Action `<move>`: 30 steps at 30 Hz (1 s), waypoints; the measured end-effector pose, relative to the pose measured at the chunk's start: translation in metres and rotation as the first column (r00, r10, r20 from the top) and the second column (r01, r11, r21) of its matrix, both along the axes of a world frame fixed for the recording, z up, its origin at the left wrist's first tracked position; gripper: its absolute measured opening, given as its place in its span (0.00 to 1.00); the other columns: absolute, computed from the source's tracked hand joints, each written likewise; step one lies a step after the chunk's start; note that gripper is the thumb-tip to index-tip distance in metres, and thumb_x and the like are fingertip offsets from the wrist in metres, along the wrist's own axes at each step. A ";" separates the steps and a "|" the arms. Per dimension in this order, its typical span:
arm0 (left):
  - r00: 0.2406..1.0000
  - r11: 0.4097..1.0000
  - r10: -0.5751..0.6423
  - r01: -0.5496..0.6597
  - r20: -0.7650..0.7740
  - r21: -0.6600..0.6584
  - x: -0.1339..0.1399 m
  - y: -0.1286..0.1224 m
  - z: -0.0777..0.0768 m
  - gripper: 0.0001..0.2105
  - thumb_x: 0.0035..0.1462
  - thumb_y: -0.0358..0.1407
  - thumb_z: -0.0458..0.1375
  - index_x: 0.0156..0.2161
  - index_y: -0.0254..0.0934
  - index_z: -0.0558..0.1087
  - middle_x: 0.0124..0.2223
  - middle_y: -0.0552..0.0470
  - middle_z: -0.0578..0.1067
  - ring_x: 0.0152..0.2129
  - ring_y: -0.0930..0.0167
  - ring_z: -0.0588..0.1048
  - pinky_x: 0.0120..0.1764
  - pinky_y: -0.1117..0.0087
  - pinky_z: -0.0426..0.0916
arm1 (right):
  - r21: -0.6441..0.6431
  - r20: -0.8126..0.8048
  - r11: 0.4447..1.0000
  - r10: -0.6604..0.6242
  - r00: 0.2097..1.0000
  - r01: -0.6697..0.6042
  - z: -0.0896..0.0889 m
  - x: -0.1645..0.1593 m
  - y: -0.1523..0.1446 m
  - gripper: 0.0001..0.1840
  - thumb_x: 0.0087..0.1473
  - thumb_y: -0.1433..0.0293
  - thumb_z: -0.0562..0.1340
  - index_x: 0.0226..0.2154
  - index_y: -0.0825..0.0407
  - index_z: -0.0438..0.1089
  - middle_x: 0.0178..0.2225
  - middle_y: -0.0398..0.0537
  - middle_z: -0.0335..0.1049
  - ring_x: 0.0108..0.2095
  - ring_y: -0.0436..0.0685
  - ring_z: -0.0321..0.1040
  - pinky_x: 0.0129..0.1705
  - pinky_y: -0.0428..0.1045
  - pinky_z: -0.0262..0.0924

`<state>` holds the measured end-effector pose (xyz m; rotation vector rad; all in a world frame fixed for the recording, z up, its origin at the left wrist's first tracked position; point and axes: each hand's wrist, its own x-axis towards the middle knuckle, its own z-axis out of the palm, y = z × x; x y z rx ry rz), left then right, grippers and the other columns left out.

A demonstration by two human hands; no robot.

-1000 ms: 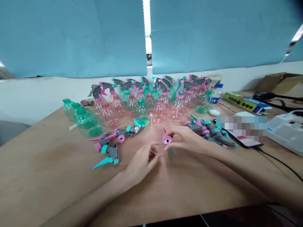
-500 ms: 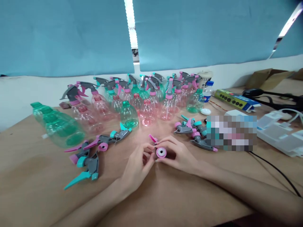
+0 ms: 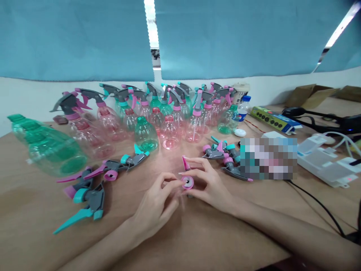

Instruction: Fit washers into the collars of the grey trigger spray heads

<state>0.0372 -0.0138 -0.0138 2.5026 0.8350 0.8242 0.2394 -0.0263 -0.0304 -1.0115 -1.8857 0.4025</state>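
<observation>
My right hand (image 3: 210, 182) holds a trigger spray head, its pink collar (image 3: 187, 183) turned toward me with a pale insert and dark hole inside. The pink trigger (image 3: 185, 162) sticks up beyond my fingers, which hide most of the body. My left hand (image 3: 158, 199) is on the other side, index fingertip at the collar's rim, thumb apart below it. A faint translucent streak shows beneath that fingertip; I cannot tell what it is. Left of my hands lie loose spray heads, among them a grey and teal one (image 3: 94, 199). More, including a grey and pink one (image 3: 237, 171), lie to the right.
Behind my hands stand several pink and green bottles, many with spray heads; an open green bottle (image 3: 146, 134) is near the front. Green bottles (image 3: 56, 150) cluster at left. Rightward are a blue-capped bottle (image 3: 244, 109), a power-strip box (image 3: 273, 119), white plastic trays (image 3: 327, 160) and a cable (image 3: 316, 205).
My left thumb has come away from the spray head, and its index finger now touches the collar. The spray head has turned slightly in my right hand. The view has shifted a little right.
</observation>
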 end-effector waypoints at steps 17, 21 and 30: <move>0.999 0.999 -0.012 0.009 -0.053 -0.052 0.000 0.002 -0.002 0.14 0.63 0.38 0.49 0.53 0.45 0.65 0.48 0.48 0.63 0.36 0.70 0.72 0.40 0.65 0.72 | -0.134 -0.024 0.991 0.022 0.999 -0.025 -0.002 0.000 -0.002 0.19 0.49 0.66 0.67 0.46 0.45 0.71 0.57 0.52 0.60 0.57 0.62 0.60 0.56 0.61 0.58; 0.995 1.000 0.006 -0.005 -0.104 0.003 0.001 0.002 -0.002 0.13 0.62 0.39 0.50 0.51 0.45 0.65 0.47 0.48 0.63 0.33 0.71 0.72 0.37 0.66 0.72 | -0.171 -0.038 0.984 0.052 0.998 -0.058 -0.002 0.001 0.000 0.19 0.49 0.66 0.67 0.46 0.47 0.72 0.57 0.53 0.61 0.57 0.62 0.60 0.56 0.60 0.58; 0.989 0.999 -0.004 0.009 -0.146 0.034 0.000 0.008 -0.003 0.11 0.62 0.41 0.51 0.49 0.43 0.66 0.46 0.49 0.63 0.33 0.71 0.72 0.37 0.67 0.71 | -0.205 -0.004 0.969 0.139 0.990 -0.137 0.002 0.001 0.002 0.18 0.50 0.69 0.66 0.46 0.49 0.72 0.60 0.54 0.58 0.60 0.62 0.57 0.58 0.58 0.57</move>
